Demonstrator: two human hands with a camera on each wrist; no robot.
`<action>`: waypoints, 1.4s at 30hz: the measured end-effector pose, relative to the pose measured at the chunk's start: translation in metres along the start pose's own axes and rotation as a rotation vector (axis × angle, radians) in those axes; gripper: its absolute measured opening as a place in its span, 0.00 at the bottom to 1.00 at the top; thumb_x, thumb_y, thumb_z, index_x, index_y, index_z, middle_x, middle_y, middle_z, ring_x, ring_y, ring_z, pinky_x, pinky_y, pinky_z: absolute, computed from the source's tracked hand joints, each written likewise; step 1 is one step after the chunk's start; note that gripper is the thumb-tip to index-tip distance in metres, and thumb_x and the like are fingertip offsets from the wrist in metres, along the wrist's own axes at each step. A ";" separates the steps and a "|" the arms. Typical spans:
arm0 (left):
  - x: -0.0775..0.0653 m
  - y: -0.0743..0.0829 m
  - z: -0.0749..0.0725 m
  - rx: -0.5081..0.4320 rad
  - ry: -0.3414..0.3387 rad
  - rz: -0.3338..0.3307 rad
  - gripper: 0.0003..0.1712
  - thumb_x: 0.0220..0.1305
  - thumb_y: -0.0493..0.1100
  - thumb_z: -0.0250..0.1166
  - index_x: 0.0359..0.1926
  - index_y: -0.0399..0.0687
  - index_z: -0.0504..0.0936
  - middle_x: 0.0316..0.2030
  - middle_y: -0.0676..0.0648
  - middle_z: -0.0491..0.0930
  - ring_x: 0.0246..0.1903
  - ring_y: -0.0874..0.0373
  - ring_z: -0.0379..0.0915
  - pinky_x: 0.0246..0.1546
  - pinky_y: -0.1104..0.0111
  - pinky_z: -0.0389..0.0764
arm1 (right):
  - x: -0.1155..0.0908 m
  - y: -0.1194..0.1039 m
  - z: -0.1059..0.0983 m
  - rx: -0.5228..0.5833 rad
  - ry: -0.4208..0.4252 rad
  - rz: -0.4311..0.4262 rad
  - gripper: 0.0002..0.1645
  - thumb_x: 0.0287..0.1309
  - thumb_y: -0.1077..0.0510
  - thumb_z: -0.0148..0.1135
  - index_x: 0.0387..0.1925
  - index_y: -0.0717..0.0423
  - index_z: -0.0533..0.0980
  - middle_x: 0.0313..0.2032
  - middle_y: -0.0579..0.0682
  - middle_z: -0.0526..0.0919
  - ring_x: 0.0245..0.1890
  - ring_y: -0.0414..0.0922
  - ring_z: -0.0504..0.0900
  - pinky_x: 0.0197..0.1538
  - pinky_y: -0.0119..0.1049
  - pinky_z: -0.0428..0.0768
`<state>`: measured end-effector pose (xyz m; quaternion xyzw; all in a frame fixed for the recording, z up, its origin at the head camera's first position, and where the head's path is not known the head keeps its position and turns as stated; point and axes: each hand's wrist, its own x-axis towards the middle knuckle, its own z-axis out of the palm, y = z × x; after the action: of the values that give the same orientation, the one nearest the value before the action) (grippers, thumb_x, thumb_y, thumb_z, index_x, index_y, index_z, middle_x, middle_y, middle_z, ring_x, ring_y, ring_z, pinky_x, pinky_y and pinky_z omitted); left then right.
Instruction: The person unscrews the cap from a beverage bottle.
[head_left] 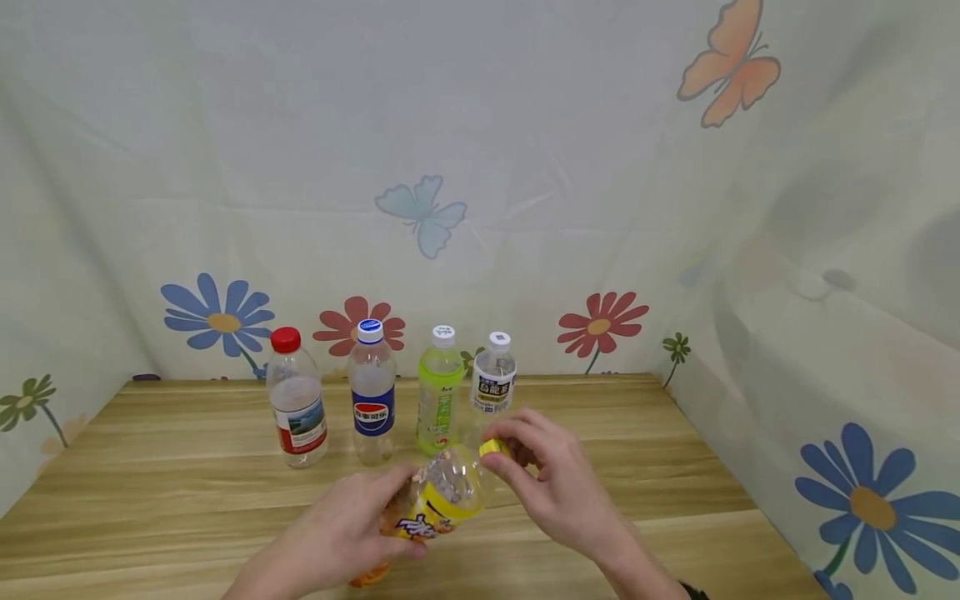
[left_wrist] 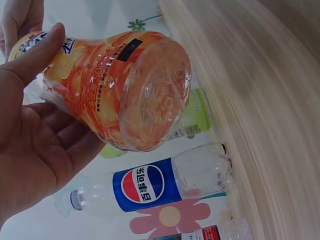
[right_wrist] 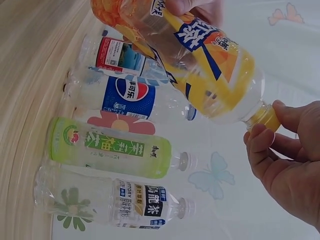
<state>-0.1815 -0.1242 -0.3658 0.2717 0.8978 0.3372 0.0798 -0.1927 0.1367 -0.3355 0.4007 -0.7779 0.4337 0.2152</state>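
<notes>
"As we open with the grip, what do we record for the left hand?"

"We find it wrapped round the body of the orange-and-yellow bottle, thumb on one side, fingers on the other. We note the bottle tilted above the wooden table, its base apart from the wood and its neck toward the right hand."

"And that right hand?"

"We see it pinching the yellow cap between thumb and fingers. The cap sits at the bottle's neck; whether its thread is loosened we cannot tell, as the fingers cover part of it."

"What do we list behind?"

"Four bottles upright in a row, left to right from the head view: the red-capped bottle, the blue-labelled bottle, the green bottle and the white-capped clear bottle. Behind them we log a cloth backdrop with printed flowers and butterflies."
</notes>
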 end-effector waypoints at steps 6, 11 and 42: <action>-0.001 0.000 -0.001 -0.019 -0.006 0.018 0.37 0.50 0.62 0.74 0.59 0.60 0.71 0.46 0.67 0.77 0.39 0.69 0.74 0.43 0.76 0.75 | 0.001 -0.003 -0.001 0.005 -0.012 -0.018 0.11 0.57 0.66 0.69 0.42 0.54 0.80 0.37 0.40 0.78 0.25 0.36 0.72 0.22 0.26 0.72; -0.001 -0.002 -0.003 -0.065 -0.030 0.009 0.36 0.51 0.61 0.74 0.59 0.61 0.72 0.46 0.68 0.76 0.41 0.69 0.75 0.46 0.74 0.75 | 0.001 -0.004 -0.002 0.015 -0.030 -0.024 0.10 0.59 0.65 0.68 0.42 0.53 0.81 0.38 0.39 0.78 0.26 0.35 0.72 0.23 0.26 0.72; -0.006 0.010 -0.002 0.214 0.127 -0.070 0.37 0.48 0.60 0.77 0.56 0.56 0.73 0.45 0.61 0.79 0.36 0.67 0.75 0.41 0.71 0.79 | 0.001 0.005 -0.002 0.105 0.004 0.263 0.08 0.61 0.52 0.68 0.41 0.48 0.80 0.30 0.42 0.79 0.25 0.41 0.79 0.24 0.34 0.80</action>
<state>-0.1721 -0.1221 -0.3581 0.2253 0.9409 0.2528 0.0052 -0.1974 0.1393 -0.3360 0.3050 -0.7995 0.4991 0.1367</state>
